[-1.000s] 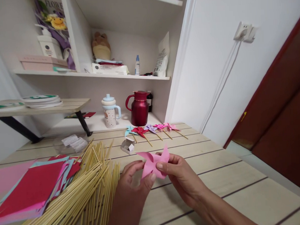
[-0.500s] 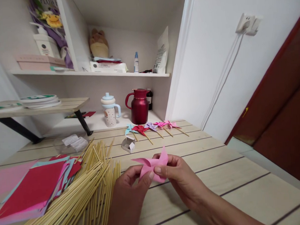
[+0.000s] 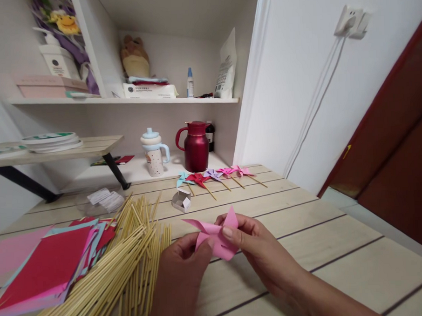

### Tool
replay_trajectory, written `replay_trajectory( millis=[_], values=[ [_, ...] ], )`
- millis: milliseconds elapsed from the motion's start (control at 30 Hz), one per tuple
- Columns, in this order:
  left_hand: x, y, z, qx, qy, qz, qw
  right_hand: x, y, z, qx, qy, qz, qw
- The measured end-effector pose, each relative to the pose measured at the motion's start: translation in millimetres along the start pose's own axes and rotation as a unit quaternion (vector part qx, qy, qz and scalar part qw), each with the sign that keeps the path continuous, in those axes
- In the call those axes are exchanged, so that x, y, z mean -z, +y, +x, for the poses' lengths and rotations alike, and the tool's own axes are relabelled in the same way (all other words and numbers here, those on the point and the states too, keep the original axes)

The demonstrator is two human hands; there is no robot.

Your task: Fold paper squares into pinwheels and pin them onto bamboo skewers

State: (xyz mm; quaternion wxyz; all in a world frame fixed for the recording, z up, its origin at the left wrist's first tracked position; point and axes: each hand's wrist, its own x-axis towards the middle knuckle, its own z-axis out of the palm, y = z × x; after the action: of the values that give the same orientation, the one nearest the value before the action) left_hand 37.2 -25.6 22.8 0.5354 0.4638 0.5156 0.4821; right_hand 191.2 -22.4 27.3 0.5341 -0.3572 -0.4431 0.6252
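A pink paper pinwheel [image 3: 220, 245], with pointed corners folded up, is held above the table between both hands. My left hand [image 3: 187, 259] pinches its left side, thumb on top and fingers beneath. My right hand [image 3: 253, 240] grips the right side, its thumb pressing on the paper near the upper right. Behind the hands, a small open white box [image 3: 181, 201] sits on the table. Farther back lies a row of several finished pinwheels on sticks, among them a red pinwheel [image 3: 198, 179] and a purple pinwheel [image 3: 213, 174].
Left of my hands lie a heap of thin wooden sticks [image 3: 107, 269] and a stack of coloured paper sheets [image 3: 44, 267]. A dark red jug [image 3: 196, 149] and a speckled cup [image 3: 154, 156] stand at the back. A small raised stand [image 3: 98, 143] is at the left.
My right thumb has shifted from the pinwheel's middle to the upper right, and the paper's lower right part shows more. Both hands still hold it. The view has shifted slightly.
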Motion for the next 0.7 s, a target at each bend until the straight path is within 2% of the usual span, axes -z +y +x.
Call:
replay_trajectory(
  millis=[167, 333, 500, 567, 633, 700],
  values=[
    [0.3, 1.9, -2.3, 0.002, 0.0, 0.015, 1.0, 0.0, 1.6, 0.4, -0.009, 0.045, 0.015, 0.999],
    [-0.1, 2.5, -3.5, 0.0, 0.0, 0.015, 1.0, 1.9, 2.4, 5.4, 0.027, 0.059, 0.008, 0.998],
    [-6.0, 3.0, -11.4, -0.028, -0.03, -0.048, 0.998, 19.0, 5.7, 20.1, 0.036, 0.174, 0.033, 0.983],
    [-6.2, 3.4, -11.5, -0.042, -0.052, -0.078, 0.995, 29.2, 12.6, 30.0, 0.028, 0.199, 0.033, 0.979],
    [-0.9, 4.5, -6.1, -0.046, -0.056, -0.111, 0.991, 38.0, 22.4, 39.6, 0.026, 0.19, 0.023, 0.981],
    [10.9, 6.6, 5.5, -0.046, -0.022, -0.152, 0.987, 43.3, 31.6, 46.5, 0.042, 0.166, -0.019, 0.985]
  ],
)
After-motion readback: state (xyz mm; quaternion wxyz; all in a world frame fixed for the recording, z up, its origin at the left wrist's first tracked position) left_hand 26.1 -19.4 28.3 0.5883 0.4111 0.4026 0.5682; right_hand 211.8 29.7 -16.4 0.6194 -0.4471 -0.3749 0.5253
